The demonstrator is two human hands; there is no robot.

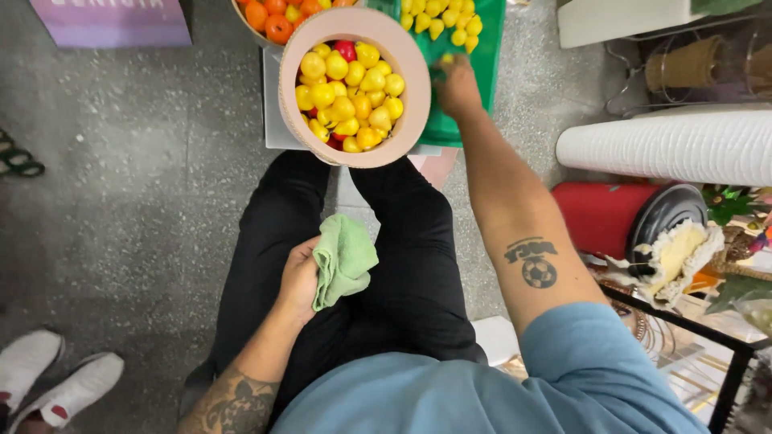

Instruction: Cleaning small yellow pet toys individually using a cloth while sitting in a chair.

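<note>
My left hand [297, 281] rests on my lap and grips a light green cloth [344, 257]. My right hand [457, 87] reaches forward over a green tray [474, 96], and a small yellow fruit-shaped piece [447, 59] shows at its fingertips. More yellow pieces [441, 18] lie on the tray's far part. Just left of that hand stands a round tan container [346, 87] filled with several small yellow pieces and a few red ones.
A bowl of small orange pieces [273, 18] sits behind the tan container. A white ribbed roll [667, 146] and a red cylinder with a black lid [619, 217] lie on my right, above a black metal rack [724, 345]. Another person's white shoes [48, 378] stand at lower left.
</note>
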